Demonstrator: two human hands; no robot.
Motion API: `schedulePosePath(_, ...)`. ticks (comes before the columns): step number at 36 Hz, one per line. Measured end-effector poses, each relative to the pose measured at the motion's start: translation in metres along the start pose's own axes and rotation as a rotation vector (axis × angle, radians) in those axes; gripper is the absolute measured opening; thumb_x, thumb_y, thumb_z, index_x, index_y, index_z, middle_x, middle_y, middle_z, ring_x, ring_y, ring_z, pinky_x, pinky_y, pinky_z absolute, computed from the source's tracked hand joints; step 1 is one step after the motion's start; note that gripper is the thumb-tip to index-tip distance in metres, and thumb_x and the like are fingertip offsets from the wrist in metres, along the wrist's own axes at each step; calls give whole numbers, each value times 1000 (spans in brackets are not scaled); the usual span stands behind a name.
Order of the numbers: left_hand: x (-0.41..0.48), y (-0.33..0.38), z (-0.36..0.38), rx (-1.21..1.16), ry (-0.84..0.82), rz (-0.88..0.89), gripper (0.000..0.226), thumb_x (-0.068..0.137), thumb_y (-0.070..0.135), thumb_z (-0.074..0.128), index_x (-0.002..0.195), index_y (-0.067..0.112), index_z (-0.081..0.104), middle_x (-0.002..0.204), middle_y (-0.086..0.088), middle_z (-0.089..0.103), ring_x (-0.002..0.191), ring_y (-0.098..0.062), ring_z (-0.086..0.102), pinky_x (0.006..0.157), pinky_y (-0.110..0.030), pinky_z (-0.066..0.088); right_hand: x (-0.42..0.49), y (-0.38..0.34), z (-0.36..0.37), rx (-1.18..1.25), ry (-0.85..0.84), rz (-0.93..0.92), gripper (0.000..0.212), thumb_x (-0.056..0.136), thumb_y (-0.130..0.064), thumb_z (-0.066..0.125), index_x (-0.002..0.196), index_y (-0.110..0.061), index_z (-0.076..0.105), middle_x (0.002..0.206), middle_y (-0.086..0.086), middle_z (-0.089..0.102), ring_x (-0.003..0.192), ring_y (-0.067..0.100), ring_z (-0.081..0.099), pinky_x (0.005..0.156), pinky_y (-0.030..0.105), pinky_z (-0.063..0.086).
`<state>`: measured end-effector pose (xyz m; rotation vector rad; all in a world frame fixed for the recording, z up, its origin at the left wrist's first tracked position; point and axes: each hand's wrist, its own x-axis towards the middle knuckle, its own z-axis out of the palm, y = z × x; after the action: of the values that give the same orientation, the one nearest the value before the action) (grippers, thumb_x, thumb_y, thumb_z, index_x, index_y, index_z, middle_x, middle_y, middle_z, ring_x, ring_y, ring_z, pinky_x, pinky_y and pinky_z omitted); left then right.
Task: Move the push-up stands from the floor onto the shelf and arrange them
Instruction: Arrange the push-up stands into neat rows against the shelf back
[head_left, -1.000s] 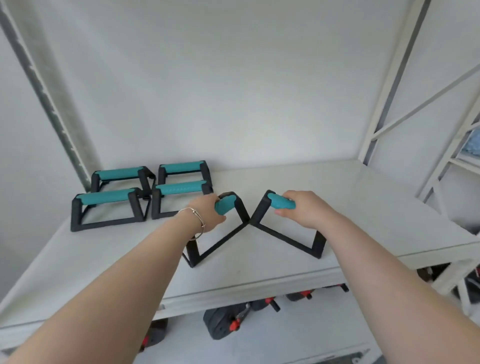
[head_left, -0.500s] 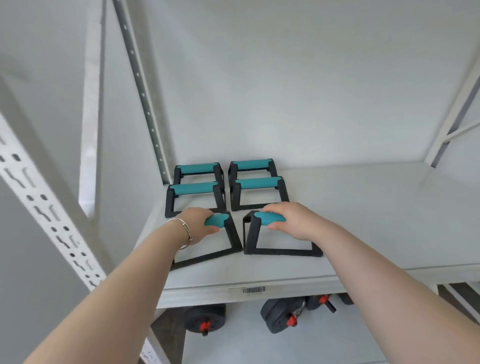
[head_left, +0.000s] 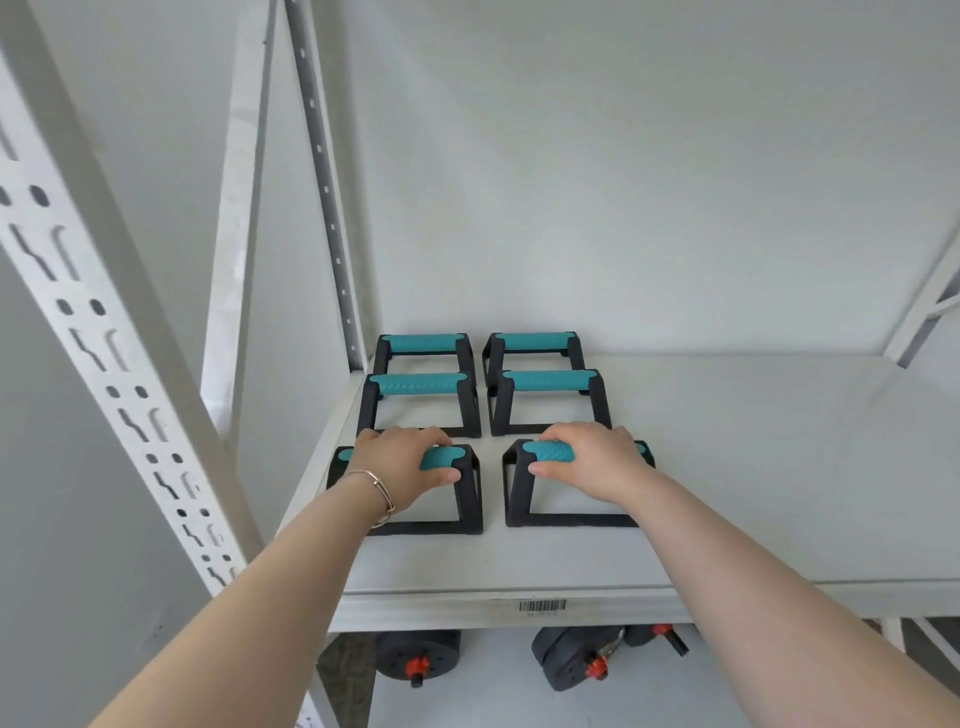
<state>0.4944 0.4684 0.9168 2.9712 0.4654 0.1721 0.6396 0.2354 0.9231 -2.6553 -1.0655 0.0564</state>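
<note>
Both front stands are now squared up, no longer splayed. Left stand (head_left: 405, 488) is gripped by the left hand (head_left: 402, 460), right stand (head_left: 576, 486) by the right hand (head_left: 592, 460), flat on the shelf (head_left: 779, 493) behind-row aligned. Only release seems left.

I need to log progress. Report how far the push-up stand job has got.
Done: four stands sit in two neat rows at the back left of the shelf. In hand: the left hand and right hand each grip a front stand, both resting flat in line as a third row. Left: letting go; the floor is out of view.
</note>
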Motion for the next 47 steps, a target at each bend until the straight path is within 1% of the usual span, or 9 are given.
schedulePosePath(2,2,-1,4,4,27,3,41,82,70,46,114,45,49,103,14,62,95,-14,52,90,-40,34,3,-1,0,3,1,6,47,83,-69,53,120,-40,57,116,-9,62,112,19,51,97,42,33)
schedulePosePath(8,11,-5,6,18,13,23,41,83,69,44,116,45,47,105,13,62,96,-15,50,87,-40,32,11,-2,-3,2,-34,4,48,84,-69,52,121,-40,58,114,-8,62,111,19,51,102,44,31)
schedulePosePath(12,16,-7,4,25,4,31,41,83,69,44,115,44,48,105,12,62,96,-16,50,85,-40,31,13,-1,-5,21,-42,4,48,83,-69,53,122,-41,58,116,-7,61,112,19,50,104,43,30)
schedulePosePath(19,21,-5,6,38,12,7,40,83,69,45,115,44,48,103,10,62,97,-17,51,87,-41,34,18,-4,-5,3,-37,6,52,84,-70,51,127,-41,56,121,-6,61,116,21,49,103,43,31)
schedulePosePath(24,22,-4,6,43,13,3,40,84,68,45,115,44,48,105,10,63,99,-17,52,88,-42,34,22,-4,-3,-2,-35,-2,51,84,-70,50,125,-41,56,117,-7,61,115,21,50,104,45,30)
schedulePosePath(33,28,-4,7,60,-11,0,40,84,69,43,116,44,46,108,10,63,99,-18,52,90,-44,35,27,0,1,-20,-30,-20,53,83,-73,49,125,-41,56,115,-7,62,113,20,49,100,43,31)
schedulePosePath(37,29,-4,8,69,-12,-7,41,83,69,43,116,44,46,106,9,62,97,-18,52,89,-45,35,29,1,3,-38,-32,-25,54,83,-74,47,125,-42,55,115,-8,62,114,20,49,100,44,31)
schedulePosePath(42,30,-4,8,62,-15,-8,41,84,69,43,116,44,46,106,9,62,96,-18,51,89,-44,34,32,2,3,-38,-35,-24,56,82,-75,47,126,-42,55,117,-8,61,116,20,48,99,43,30)
schedulePosePath(47,31,-3,8,67,-13,-11,41,84,68,43,117,44,46,107,9,62,98,-18,51,90,-45,34,33,3,5,-30,-19,-28,52,82,-74,48,124,-43,56,114,-8,62,114,19,48,99,42,30)
